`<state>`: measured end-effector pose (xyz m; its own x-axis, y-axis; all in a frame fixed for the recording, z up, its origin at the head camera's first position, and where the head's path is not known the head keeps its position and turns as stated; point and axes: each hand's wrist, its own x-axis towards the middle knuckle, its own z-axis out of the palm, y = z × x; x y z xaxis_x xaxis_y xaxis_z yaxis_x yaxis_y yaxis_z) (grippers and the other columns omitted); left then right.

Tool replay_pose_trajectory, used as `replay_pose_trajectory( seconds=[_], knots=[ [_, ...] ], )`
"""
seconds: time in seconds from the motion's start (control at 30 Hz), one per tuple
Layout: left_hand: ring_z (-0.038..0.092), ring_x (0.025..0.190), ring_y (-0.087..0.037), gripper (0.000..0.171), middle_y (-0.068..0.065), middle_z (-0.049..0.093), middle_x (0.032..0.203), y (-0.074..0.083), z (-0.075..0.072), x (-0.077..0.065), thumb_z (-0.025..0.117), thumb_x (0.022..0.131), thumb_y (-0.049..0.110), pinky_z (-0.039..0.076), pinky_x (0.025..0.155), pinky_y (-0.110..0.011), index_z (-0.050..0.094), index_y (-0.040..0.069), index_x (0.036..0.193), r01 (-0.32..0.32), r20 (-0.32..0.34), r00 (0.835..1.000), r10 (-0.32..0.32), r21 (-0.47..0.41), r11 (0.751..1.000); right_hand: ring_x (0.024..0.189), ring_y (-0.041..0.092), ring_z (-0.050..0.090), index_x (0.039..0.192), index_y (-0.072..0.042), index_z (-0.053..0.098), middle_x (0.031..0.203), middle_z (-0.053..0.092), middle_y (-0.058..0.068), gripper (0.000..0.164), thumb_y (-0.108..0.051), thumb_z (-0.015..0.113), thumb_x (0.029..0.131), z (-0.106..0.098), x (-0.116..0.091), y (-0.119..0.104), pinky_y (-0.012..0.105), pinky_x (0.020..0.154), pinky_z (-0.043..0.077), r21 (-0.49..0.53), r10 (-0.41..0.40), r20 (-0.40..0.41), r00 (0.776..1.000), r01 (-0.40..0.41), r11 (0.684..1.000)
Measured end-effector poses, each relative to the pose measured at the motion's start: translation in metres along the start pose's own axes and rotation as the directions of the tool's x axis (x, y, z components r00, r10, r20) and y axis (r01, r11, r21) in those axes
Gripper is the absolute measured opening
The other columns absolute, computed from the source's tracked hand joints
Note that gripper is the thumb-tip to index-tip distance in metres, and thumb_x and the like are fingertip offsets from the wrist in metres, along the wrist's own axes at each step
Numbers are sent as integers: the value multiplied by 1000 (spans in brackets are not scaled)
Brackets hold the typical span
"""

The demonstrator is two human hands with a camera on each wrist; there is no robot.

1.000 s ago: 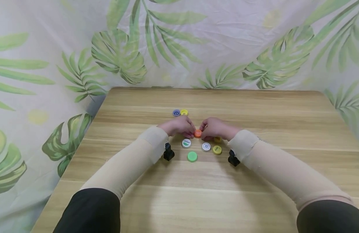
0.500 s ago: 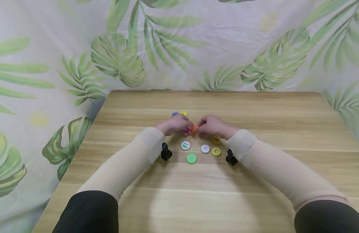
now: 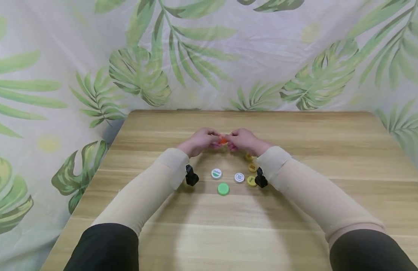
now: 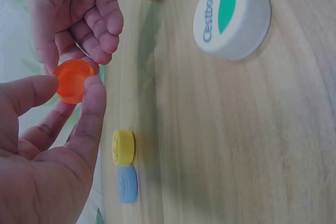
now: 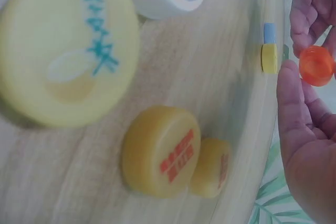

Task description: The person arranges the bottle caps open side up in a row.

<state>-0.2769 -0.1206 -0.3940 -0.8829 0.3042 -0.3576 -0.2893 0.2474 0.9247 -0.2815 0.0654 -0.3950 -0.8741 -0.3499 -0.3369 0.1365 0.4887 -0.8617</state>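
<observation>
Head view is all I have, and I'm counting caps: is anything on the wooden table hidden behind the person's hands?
Observer: Yes, the left wrist view shows a round yellow plastic cap beside a round blue plastic cap.
Operator: And the round orange plastic cap between the hands: how does the left hand hold it?
Observer: Pinched between two digits on opposite sides, by the left wrist view.
</observation>
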Motion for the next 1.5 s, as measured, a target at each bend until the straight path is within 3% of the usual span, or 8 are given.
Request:
replay_pose_trajectory(
  seconds=[0.2, 0.4, 0.63, 0.83, 0.97, 1.13, 1.37, 1.5],
  knots=[
    [63, 98, -23, 29, -21, 61, 124, -3, -4, 8, 50, 108, 3, 55, 99, -36, 56, -11, 132, 4, -38, 999, -4, -9, 1000, 91, 22, 65, 120, 6, 61, 107, 66, 16, 28, -19, 57, 107, 3, 9, 0, 36, 91, 57, 83, -18, -80, 997, 25, 996],
    [62, 92, -22, 28, -17, 62, 112, 4, -5, 16, 50, 108, 4, 54, 101, -42, 56, -10, 131, -14, -80, 997, 14, -3, 1000, 108, 30, 65, 126, 13, 56, 127, 62, 27, 30, -8, 55, 106, 0, 17, -2, 40, 102, 54, 240, -29, -92, 995, 51, 969],
    [64, 104, -31, 27, -17, 61, 113, 4, -6, 22, 50, 108, 6, 54, 102, -42, 55, -10, 129, -11, -140, 990, 7, -31, 999, 106, 32, 64, 125, 13, 53, 116, 61, 22, 24, -3, 53, 106, -4, 24, 0, 42, 104, 52, 330, -24, -88, 996, 51, 943],
    [61, 102, -26, 35, -13, 61, 108, 3, -2, 28, 49, 109, 12, 55, 97, -35, 56, -9, 136, 22, -173, 985, -21, 3, 1000, 103, 31, 65, 115, 6, 54, 109, 60, 16, 12, 1, 52, 105, -1, 34, 5, 41, 102, 54, 394, 40, -92, 995, -1, 919],
    [61, 103, -27, 37, -12, 60, 106, 3, 1, 29, 50, 109, 14, 55, 96, -33, 55, -9, 137, 30, -188, 982, -26, 21, 999, 97, 26, 65, 123, 9, 54, 108, 60, 15, 20, 1, 50, 105, 0, 37, 9, 37, 100, 55, 400, 73, -84, 994, -33, 916],
    [60, 112, -31, 35, -18, 61, 118, 6, 6, 26, 49, 109, 13, 54, 100, -38, 55, -10, 136, 13, -175, 985, -2, 63, 998, 91, 19, 64, 134, 12, 52, 112, 61, 16, 32, -3, 48, 107, -3, 37, 12, 30, 95, 57, 374, 98, -71, 993, -65, 925],
    [60, 113, -33, 31, -21, 61, 123, 8, 11, 23, 51, 107, 12, 54, 100, -40, 58, -9, 128, 17, -128, 992, 7, 181, 983, 88, 16, 63, 136, 14, 53, 115, 62, 18, 36, -4, 47, 106, -6, 35, 15, 26, 91, 57, 311, 115, -52, 992, -94, 946],
    [60, 107, -31, 32, -24, 60, 124, 9, 13, 22, 50, 106, 11, 54, 99, -40, 57, -12, 127, 28, -111, 994, -8, 178, 984, 87, 15, 63, 135, 13, 56, 112, 63, 16, 36, -5, 48, 105, -7, 35, 15, 25, 87, 58, 258, 130, -36, 991, -116, 959]
  ],
)
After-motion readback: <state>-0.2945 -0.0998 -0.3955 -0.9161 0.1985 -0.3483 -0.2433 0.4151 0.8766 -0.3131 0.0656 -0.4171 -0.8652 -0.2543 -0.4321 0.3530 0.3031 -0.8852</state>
